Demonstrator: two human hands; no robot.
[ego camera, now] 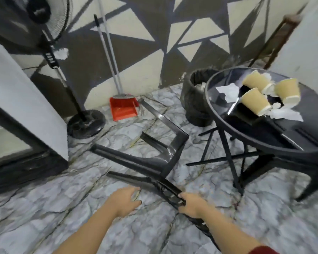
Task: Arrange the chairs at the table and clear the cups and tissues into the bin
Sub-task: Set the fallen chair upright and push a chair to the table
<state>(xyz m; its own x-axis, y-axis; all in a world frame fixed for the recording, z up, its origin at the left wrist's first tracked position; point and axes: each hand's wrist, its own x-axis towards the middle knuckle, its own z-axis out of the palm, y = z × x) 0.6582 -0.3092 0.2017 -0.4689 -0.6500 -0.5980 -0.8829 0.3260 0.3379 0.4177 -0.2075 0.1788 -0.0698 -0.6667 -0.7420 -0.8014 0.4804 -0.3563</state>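
A black plastic chair [136,160] lies tipped over on the marble floor, legs pointing left and away. My right hand [190,205] is closed around the chair's edge near its back. My left hand [124,199] hovers just beside the chair's nearest leg, fingers apart, holding nothing. A round black glass table [264,140] stands at right. On it lie three tan paper cups [255,101] tipped on their sides among crumpled white tissues [228,92]. A black bin [195,99] lined with a bag stands behind the table by the wall.
A standing fan [84,121] is at left beside a white cabinet [22,107]. A red dustpan [123,109] and broom lean on the patterned wall. Another dark chair [310,162] is partly under the table at right.
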